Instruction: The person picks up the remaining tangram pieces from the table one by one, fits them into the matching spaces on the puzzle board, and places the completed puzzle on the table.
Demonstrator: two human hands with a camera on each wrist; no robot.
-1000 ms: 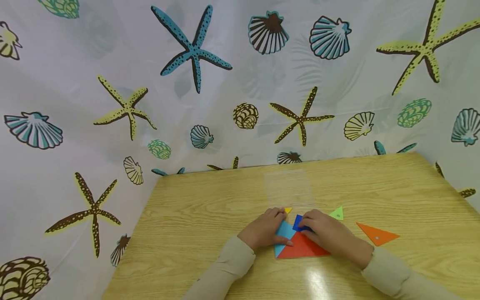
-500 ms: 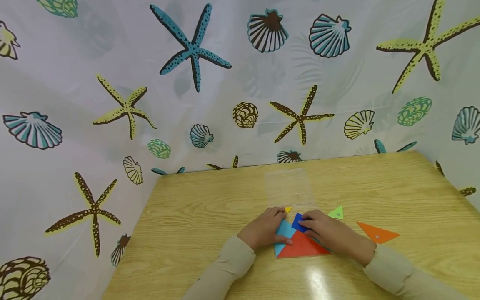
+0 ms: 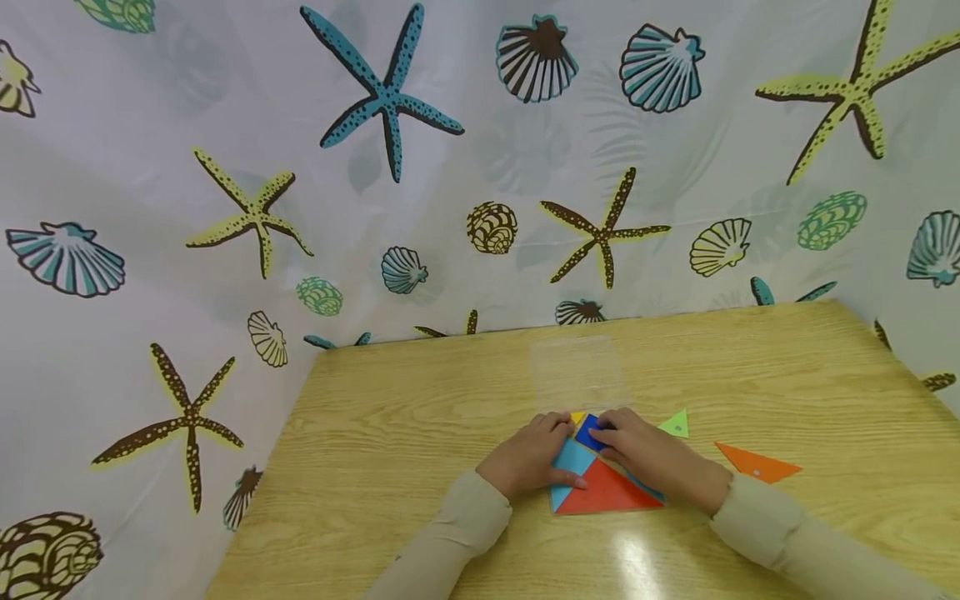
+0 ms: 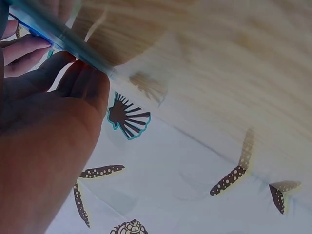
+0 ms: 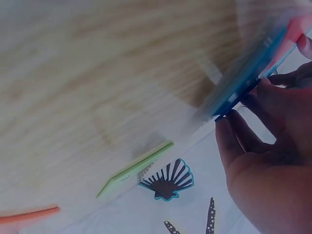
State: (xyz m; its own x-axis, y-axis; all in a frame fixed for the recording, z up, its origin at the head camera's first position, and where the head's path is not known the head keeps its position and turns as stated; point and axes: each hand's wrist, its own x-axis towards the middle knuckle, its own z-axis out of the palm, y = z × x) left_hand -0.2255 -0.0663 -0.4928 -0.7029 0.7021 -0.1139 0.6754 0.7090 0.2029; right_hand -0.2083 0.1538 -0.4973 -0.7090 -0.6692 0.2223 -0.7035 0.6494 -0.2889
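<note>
In the head view, my left hand (image 3: 528,454) grips the left side of a light-blue tangram tray (image 3: 555,497), its thumb over the red triangle (image 3: 607,490) and its fingers at the far corner. My right hand (image 3: 648,454) pinches a dark-blue four-sided tangram piece (image 3: 588,433) over the far part of the tray. That piece sits beside a small yellow piece (image 3: 577,417) and a light-blue one (image 3: 573,458). Part of the tray's right side is hidden under my right hand. In the right wrist view, the fingertips (image 5: 224,114) meet the blue piece edge-on.
A small green triangle (image 3: 677,423) lies just right of the tray, and a larger orange triangle (image 3: 757,463) farther right. Behind the tray lies a clear plastic sheet (image 3: 577,371). A cloth with shells and starfish (image 3: 450,167) hangs along the wooden table's back edge.
My right hand has moved slightly left and away from me, bringing the dark-blue piece up beside the yellow one. The left hand stays in place.
</note>
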